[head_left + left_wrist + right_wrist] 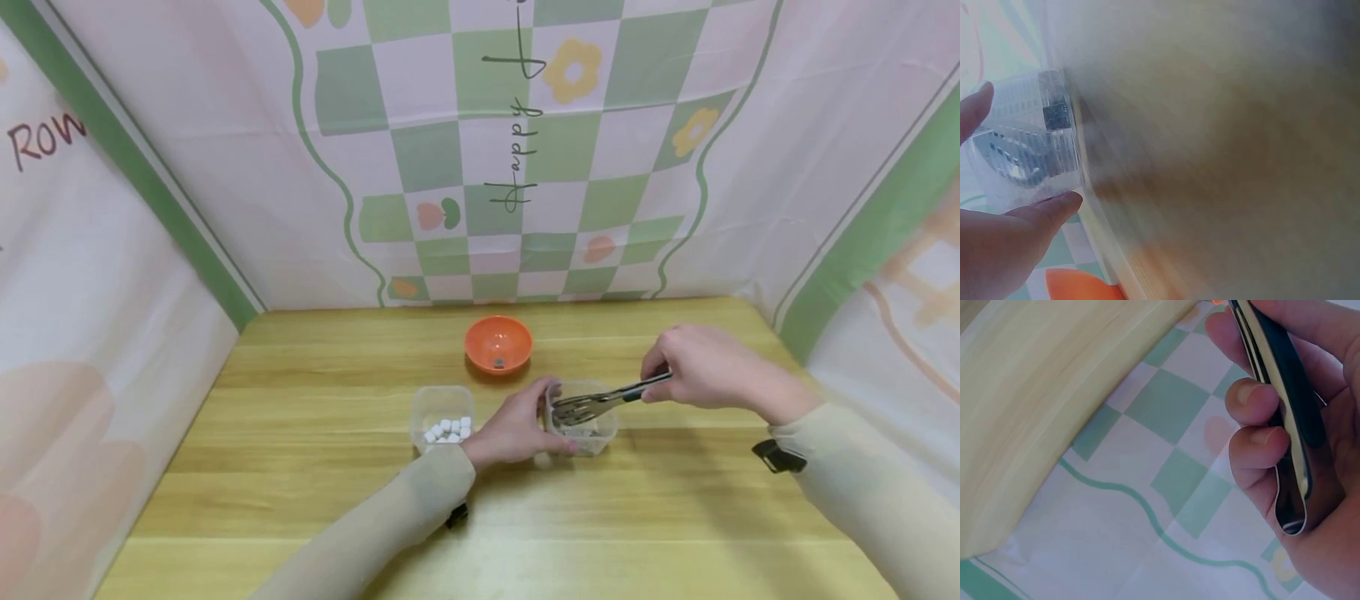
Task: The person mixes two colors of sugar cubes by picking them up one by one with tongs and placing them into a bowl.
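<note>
My left hand [513, 429] holds a clear plastic container [603, 437] by its left side, fingers at the far rim and thumb at the near side. Seen through the wall in the left wrist view, a dark grey cube [1057, 117] lies at the container's bottom, close to the slotted tong head [1013, 162]. From the right, my right hand [697, 367] grips metal tongs [592, 407] with dark handle grips, their slotted ends inside the container. The right wrist view shows fingers curled round the tong handles [1291, 381]; the tong tips are out of that view.
Behind the containers stands an orange bowl [498, 333] with a small grey cube [498, 363] in it. Another clear container [422, 408] with several white cubes [448, 429] stands left, partly behind my left forearm. A patterned cloth [495, 150] hangs behind the wooden table [337, 350].
</note>
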Demonstrator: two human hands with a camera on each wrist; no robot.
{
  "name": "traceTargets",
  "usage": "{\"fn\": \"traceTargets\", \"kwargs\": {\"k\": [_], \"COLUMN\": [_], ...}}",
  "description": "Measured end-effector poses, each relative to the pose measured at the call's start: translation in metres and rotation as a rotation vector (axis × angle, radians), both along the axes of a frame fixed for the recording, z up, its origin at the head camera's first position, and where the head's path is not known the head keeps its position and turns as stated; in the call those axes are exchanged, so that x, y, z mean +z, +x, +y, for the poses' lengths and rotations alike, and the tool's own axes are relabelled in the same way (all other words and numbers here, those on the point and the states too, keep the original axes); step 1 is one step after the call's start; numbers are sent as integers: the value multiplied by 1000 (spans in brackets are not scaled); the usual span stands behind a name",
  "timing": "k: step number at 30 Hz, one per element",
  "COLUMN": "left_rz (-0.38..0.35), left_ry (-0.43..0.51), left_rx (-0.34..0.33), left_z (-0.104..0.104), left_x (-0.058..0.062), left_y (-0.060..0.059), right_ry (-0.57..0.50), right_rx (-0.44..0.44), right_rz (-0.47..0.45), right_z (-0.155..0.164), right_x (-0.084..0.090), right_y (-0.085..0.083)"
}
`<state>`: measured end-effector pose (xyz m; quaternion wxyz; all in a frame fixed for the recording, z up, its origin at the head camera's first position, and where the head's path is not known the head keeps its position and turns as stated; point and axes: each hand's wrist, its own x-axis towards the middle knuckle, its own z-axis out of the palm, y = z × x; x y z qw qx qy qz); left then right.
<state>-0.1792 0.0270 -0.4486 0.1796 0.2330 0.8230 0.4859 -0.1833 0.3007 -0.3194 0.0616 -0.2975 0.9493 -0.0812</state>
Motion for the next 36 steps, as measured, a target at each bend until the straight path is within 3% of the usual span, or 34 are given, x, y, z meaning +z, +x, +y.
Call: {"fn": "traceTargets", "kwargs": {"k": [16,24,29,36], "left_rz": [-29,-19,-19,-16], "left_ry": [-2,-15,-21,-19], "left_rx": [27,29,27,25], "left_z": [1,2,2,1], "left_x": [1,1,0,0], "left_y": [1,1,1,1], "right_ry": [-86,-190,-258,-272], "right_rx": [-110,-157,-166,-196], "right_rz": [-42,-59,-38,-65], "right_z": [27,39,41,35], "right_x": [10,20,24,21], "right_y": [5,6,3,-10]}}
